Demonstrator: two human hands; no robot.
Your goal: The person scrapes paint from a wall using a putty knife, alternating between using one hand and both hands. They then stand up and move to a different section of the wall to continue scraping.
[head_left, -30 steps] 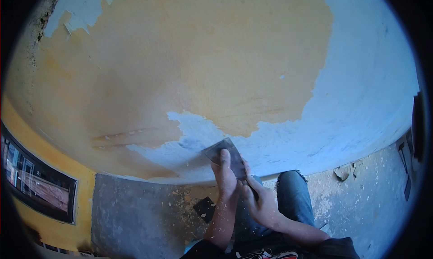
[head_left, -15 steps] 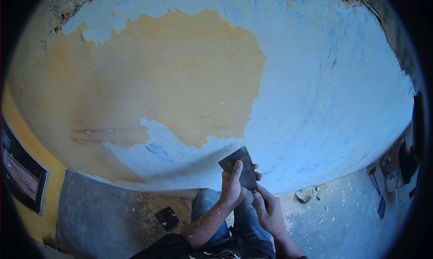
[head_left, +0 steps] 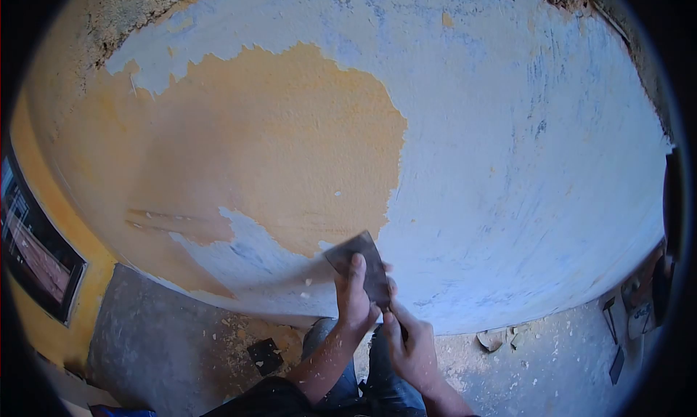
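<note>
A paint scraper (head_left: 372, 272) with a broad dark metal blade is in both hands, blade tilted up against the wall. My left hand (head_left: 353, 301) clasps the blade, thumb flat on its near face and fingers behind it. Lower down, my right hand (head_left: 414, 349) is wrapped around the handle, which is mostly hidden. The blade's upper edge lies right at the ragged border between the pale blue-white paint (head_left: 472, 221) and the exposed yellow patch (head_left: 290, 141). Small paint flakes (head_left: 306, 289) hang in the air left of my left hand.
A dark square piece (head_left: 266, 356) lies on the flake-strewn grey floor (head_left: 160, 330). Curled paint chips (head_left: 490, 341) sit near the wall base. A framed window (head_left: 43, 264) is at left; a long-handled tool (head_left: 614, 344) is at right. Rough bare masonry (head_left: 109, 25) shows upper left.
Both hands and the scraper have shifted left in view, bringing the blade to the yellow patch's lower edge. Loose flakes now show in the air. The camera view has shifted slightly too.
</note>
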